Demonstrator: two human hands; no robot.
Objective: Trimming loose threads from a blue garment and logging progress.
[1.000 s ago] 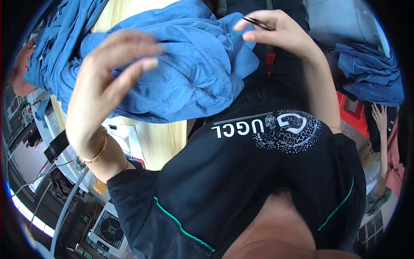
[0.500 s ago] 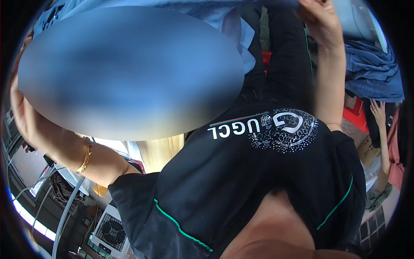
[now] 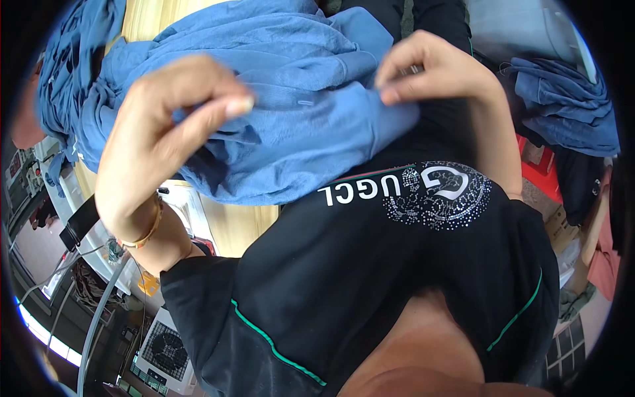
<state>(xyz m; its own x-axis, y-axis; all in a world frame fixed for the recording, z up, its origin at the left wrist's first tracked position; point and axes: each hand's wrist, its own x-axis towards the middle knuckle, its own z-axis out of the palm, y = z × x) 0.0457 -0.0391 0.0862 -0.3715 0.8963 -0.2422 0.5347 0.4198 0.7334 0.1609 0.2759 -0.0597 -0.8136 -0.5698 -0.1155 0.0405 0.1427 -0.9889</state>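
apparently, right hand (image 3: 438,71) pinching blue cloth (image 3: 297,142), left hand (image 3: 165,106) blurred, its grip unclear

White upside-down lettering (image 3: 362,190) on black shirt (image 3: 383,278), round dotted emblem (image 3: 442,193) beside it

Left hand (image 3: 155,126) at ten o'clock: fingers blurred, grip unclear; right hand (image 3: 440,74) toward one: palm hidden, grip unclear; pale-blue container (image 3: 519,30) near two: cut off above.

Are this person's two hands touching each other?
Apart. The head view shows a wide gap between the left hand and the right hand, with blue cloth visible between them.
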